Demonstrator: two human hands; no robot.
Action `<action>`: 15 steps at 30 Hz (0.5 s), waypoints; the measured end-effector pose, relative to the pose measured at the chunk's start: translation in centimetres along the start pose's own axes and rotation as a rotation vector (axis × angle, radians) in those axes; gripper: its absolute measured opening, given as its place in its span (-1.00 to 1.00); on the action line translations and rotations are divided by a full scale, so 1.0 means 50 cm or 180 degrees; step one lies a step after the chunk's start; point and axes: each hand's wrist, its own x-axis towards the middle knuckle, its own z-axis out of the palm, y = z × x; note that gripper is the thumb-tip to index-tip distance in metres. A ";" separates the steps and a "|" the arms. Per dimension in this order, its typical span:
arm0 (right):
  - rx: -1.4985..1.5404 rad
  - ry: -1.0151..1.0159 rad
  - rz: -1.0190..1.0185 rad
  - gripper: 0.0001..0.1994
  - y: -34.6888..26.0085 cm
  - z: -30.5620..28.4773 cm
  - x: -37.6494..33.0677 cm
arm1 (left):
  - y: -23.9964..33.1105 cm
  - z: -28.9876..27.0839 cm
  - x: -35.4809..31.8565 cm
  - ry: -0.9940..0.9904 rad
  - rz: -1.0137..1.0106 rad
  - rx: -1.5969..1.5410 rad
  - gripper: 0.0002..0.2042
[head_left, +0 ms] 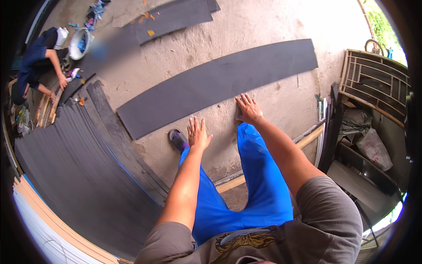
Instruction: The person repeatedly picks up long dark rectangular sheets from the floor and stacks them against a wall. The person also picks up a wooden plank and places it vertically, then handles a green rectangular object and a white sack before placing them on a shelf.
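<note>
A long dark grey board [220, 83] lies flat on the concrete floor in front of me, slanting from near left to far right. My left hand [198, 134] reaches toward its near edge, fingers outstretched, holding nothing. Further right, my right hand [249, 110] is also open and empty, with its fingertips at the same edge. Whether either hand touches the board I cannot tell. A dark sandal [178, 140] on my left foot stands beside the board; my right foot is mostly hidden by my right hand and blue trouser leg.
At left sits a large stack of dark boards [79, 176], beside pale sheets [52, 233]. A co-worker [39, 61] crouches at far left, handling strips near a white bucket [81, 44]. More dark boards [176, 20] lie beyond. A metal-framed panel [373, 83] leans at right.
</note>
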 end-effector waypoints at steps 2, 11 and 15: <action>-0.0287 -0.0109 -0.0043 -0.07 0.047 0.027 0.096 | 0.013 0.048 0.120 0.0045 0.0006 0.0072 -0.03; -0.0869 0.0242 -0.0144 -0.10 0.178 0.258 0.392 | 0.028 0.196 0.436 -0.0057 -0.0296 0.0428 0.05; -0.1331 0.0435 -0.0414 -0.14 0.204 0.281 0.423 | 0.017 0.239 0.471 -0.0058 -0.0439 0.0343 0.10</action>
